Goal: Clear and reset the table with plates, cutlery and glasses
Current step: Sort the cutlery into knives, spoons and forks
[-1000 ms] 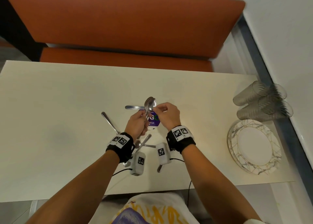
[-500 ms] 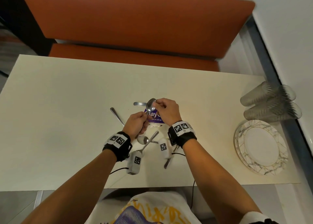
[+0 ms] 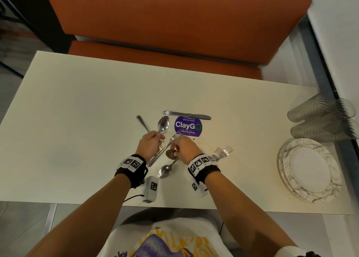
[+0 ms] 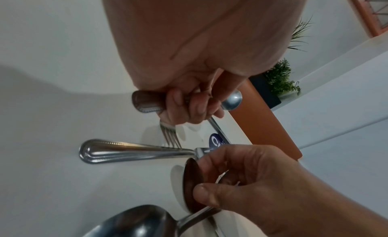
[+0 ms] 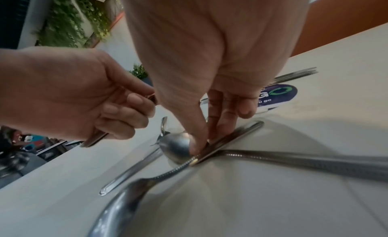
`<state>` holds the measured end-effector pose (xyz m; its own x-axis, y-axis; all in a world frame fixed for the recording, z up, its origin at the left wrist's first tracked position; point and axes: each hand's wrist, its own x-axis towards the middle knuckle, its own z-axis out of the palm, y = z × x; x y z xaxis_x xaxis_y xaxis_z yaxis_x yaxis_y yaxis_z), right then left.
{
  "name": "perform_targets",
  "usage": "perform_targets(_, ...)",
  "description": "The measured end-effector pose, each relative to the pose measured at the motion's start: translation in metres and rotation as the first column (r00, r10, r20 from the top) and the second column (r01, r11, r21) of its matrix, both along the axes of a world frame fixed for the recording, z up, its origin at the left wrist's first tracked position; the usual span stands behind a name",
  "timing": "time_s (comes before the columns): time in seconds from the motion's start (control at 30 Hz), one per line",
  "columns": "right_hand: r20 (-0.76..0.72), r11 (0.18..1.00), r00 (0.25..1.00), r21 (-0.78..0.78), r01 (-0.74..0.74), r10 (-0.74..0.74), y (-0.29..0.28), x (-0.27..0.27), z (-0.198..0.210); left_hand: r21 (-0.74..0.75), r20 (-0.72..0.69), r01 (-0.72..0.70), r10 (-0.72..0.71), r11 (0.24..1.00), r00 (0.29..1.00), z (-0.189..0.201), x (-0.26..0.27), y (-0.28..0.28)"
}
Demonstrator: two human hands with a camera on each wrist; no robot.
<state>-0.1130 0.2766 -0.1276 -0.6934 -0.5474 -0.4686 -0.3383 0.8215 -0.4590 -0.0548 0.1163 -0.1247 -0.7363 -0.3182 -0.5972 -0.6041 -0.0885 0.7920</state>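
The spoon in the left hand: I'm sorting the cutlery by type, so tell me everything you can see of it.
The spoon looks like plain polished steel, with an oval bowl and a slim handle. The left hand grips it by the handle, fingers curled round it, so the bowl sticks out past the knuckles, pointing away from the person, above the table beside the purple ClayGo sticker. The bowl looks clean. Only the hand visibly touches it.

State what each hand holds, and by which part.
Left hand grips a spoon by its handle. Right hand pinches another spoon's bowl, still on the table.
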Motion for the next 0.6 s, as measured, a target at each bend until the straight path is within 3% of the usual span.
perform_targets(0.27, 0.054, 0.979, 0.99, -0.151, 0.136, -0.129, 0.007, -0.015, 0.011, -0.022, -0.002, -0.001, 0.001, 1.0, 1.0, 0.001, 0.001, -0.002)
perform_targets(0.6, 0.026, 0.841, 0.902, -0.351, 0.411, -0.431, 0.015, -0.041, 0.031, -0.032, -0.018, 0.019, -0.02, 0.999, 1.0, -0.003, 0.001, 0.006)
